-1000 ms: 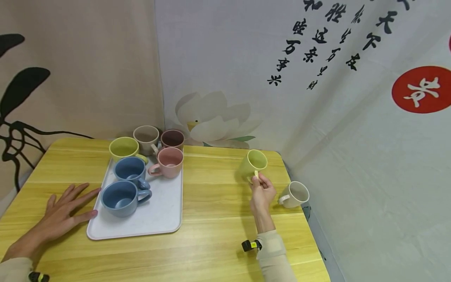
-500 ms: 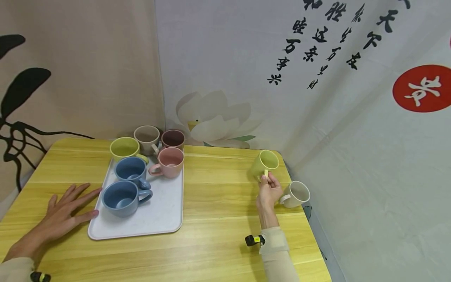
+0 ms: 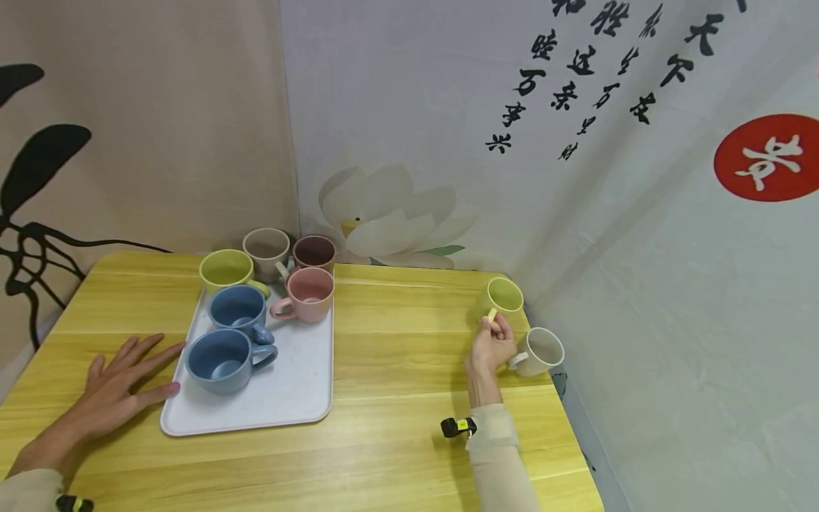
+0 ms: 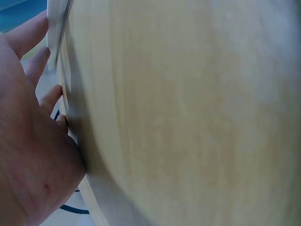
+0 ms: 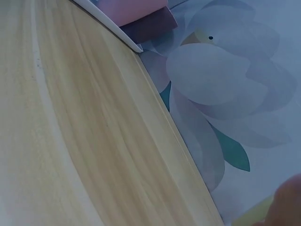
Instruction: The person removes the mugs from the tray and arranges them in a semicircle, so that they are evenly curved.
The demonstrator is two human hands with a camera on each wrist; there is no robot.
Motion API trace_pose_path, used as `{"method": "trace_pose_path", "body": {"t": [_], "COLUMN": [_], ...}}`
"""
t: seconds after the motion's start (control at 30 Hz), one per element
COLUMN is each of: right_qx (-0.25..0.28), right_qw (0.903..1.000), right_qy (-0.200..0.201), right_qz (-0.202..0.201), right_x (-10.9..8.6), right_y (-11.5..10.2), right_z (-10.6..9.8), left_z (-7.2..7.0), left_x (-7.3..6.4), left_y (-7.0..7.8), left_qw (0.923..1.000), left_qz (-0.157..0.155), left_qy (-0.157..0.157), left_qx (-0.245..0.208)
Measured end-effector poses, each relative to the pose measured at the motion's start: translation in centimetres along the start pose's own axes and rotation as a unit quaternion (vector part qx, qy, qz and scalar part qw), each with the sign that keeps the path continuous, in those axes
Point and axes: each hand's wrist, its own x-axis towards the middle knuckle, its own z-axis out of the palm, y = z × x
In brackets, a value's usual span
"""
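Observation:
My right hand pinches the handle of a light yellow-green mug at the far right of the table; in the right wrist view only a bit of a fingertip and the mug's edge show. Just right of that hand stands a cream mug, its handle close by the knuckles. On the other side my left hand lies with spread fingers on the table, index finger and thumb right at the left rim of a white tray. The left wrist view shows those fingers extended along the tray edge.
Two blue mugs, a yellow mug, a grey mug, a maroon mug and a pink mug stand on the tray. A printed cloth hangs behind the wooden table.
The right hand has carried the yellow-green mug rightward to the table's back right corner, near the cream mug. The left hand and the tray have stayed in place.

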Motion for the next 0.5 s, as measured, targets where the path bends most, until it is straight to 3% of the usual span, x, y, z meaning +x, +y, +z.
{"method": "trace_pose_path", "body": {"t": [0.23,0.5], "right_qx": [0.001,0.011], "right_qw": [0.9993,0.9971], "right_qy": [0.033,0.070], "right_qz": [-0.017,-0.027], "right_x": [0.4,1.1], "right_y": [0.4,1.1], "right_z": [0.0,-0.3], "left_z": [-0.2,-0.1], "left_x": [0.0,0.0], "left_y": [0.2,0.2], "left_qw": [0.9998,0.9999], "left_qz": [-0.009,-0.005], "left_qy": [-0.016,-0.008], "left_qx": [-0.002,-0.005]}}
